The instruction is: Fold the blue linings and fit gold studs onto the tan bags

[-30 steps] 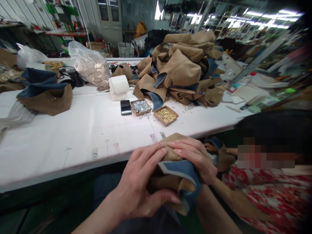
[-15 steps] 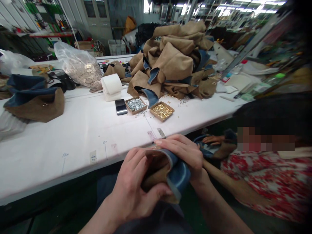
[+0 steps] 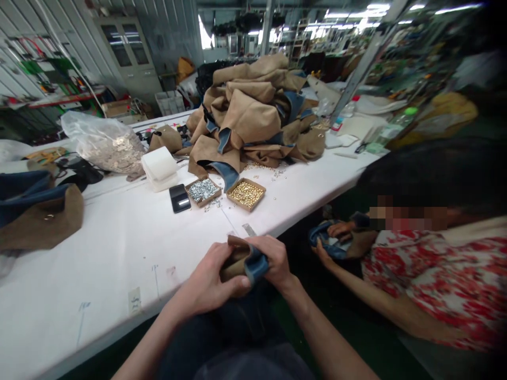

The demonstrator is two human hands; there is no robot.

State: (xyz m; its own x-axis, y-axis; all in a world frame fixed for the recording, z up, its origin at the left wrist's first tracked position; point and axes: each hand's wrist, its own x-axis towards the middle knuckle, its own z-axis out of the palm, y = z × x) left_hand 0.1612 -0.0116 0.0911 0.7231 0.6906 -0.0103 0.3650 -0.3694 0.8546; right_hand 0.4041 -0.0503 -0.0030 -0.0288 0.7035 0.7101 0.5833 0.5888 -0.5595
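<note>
At the table's front edge, my left hand (image 3: 212,279) is wrapped round the left side of a brown fabric bag (image 3: 233,268) with a blue denim-like lining. Its thumb lies across the near side of the opening. Gripping the right side, beside the turned-out blue lining, is my right hand (image 3: 273,256); its fingertips are mostly hidden. Beyond my hands, a small cardboard tray of gold-coloured metal bits (image 3: 246,195) sits on the table, with a tray of silver bits (image 3: 203,190) to its left.
A large heap of brown bags (image 3: 249,116) covers the back of the white table (image 3: 114,253). Left of the trays are a phone (image 3: 180,199), a white paper stack (image 3: 159,168) and a clear plastic sack (image 3: 105,145). At right, a co-worker (image 3: 431,285) handles another blue-lined piece.
The camera view has shifted, so the table things appear lower and further left. My hands and the bag show smaller and further left, still held together. The co-worker's hands are more fully in view.
</note>
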